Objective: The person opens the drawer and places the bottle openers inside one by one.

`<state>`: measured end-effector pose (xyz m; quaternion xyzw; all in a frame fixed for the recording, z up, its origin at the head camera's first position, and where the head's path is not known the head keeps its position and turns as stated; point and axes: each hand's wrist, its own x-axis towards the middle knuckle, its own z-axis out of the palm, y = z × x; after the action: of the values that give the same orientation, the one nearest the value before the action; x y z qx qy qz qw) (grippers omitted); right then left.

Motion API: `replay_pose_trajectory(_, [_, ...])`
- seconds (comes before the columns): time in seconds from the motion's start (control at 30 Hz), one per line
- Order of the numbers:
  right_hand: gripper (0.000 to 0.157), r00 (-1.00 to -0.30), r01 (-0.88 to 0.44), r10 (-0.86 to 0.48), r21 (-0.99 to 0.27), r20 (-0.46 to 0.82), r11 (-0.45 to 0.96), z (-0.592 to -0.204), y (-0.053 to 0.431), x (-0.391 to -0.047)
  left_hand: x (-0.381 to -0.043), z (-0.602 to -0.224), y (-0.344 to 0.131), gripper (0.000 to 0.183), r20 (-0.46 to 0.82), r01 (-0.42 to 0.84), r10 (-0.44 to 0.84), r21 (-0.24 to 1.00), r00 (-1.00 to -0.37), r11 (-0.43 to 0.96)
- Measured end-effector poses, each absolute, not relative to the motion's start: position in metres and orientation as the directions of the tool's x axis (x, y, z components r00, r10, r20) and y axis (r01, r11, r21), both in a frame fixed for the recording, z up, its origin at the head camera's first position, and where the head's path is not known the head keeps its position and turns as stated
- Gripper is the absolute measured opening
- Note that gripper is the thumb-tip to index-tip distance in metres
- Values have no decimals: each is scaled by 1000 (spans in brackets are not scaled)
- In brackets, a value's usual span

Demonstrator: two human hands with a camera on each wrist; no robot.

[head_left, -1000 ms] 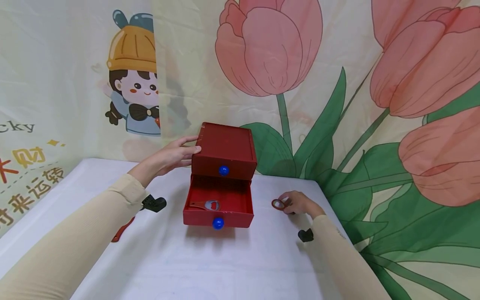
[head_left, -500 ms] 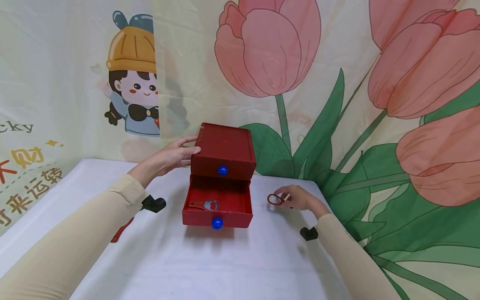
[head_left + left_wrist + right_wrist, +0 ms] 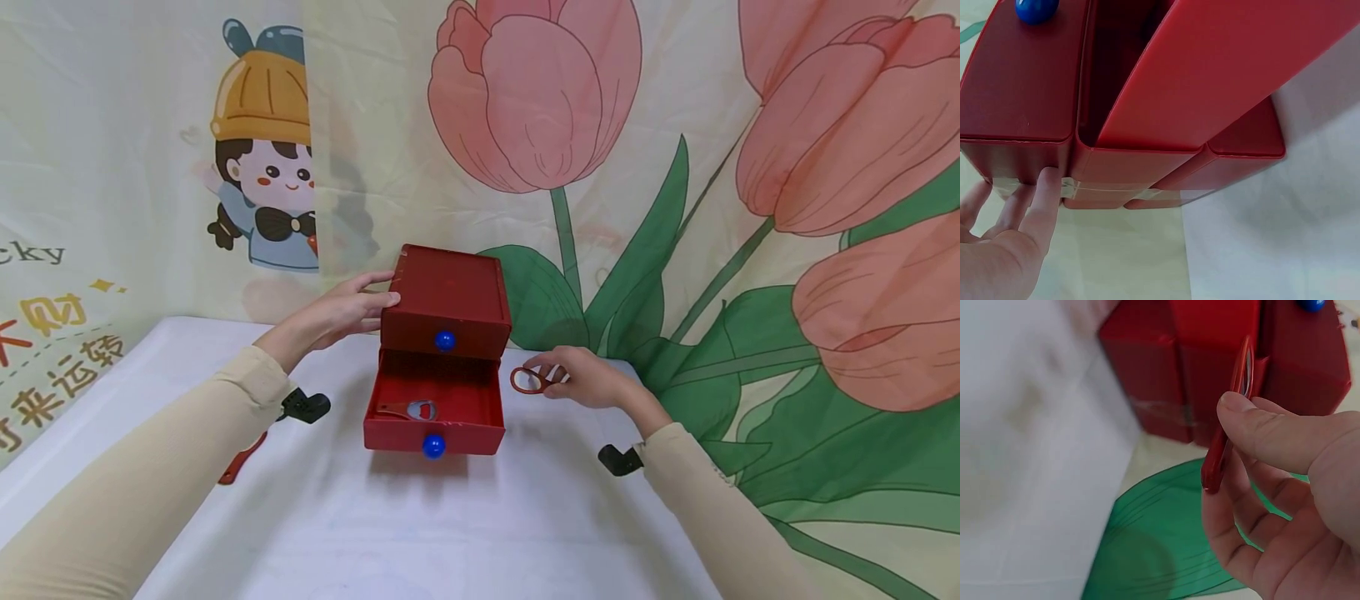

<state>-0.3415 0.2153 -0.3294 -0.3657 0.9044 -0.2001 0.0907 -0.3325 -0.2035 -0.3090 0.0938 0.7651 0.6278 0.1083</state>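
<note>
Red drawer box [image 3: 450, 287] on white tabletop [image 3: 420, 533], tulip-print backdrop [image 3: 540, 108] behind.

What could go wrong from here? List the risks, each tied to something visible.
The right grip pinches the round-ended red tool between thumb and fingers; it could slip.
The open lower drawer juts out near that grip; a bump might shift it.
The metal-headed tool lies inside that drawer, so anything lowered in could knock it.
</note>
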Motion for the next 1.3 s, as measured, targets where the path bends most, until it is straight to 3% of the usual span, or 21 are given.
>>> replay_pose_trajectory(0.33, [54, -654, -699, -755, -410, 35, 586, -306, 193, -325, -330, -307, -203, 83, -50, 9, 287, 980, -957, 199])
replay_pose_trajectory(0.57, [53, -640, -702, -769, -408, 0, 584, -294, 174, -314, -330, -307, -204, 83, -51, 9, 287, 979, -957, 203])
replay_pose_trajectory(0.8, [48, -603, -723, -797, -408, -23, 558, -295, 154, -311, -332, -307, -204, 82, -50, 8, 287, 980, -957, 197])
replay_pose_trajectory(1.3, [46, -594, -726, -801, -378, -78, 575, -301, 127, -308, -331, -305, -203, 82, -62, -2, 275, 977, -959, 212])
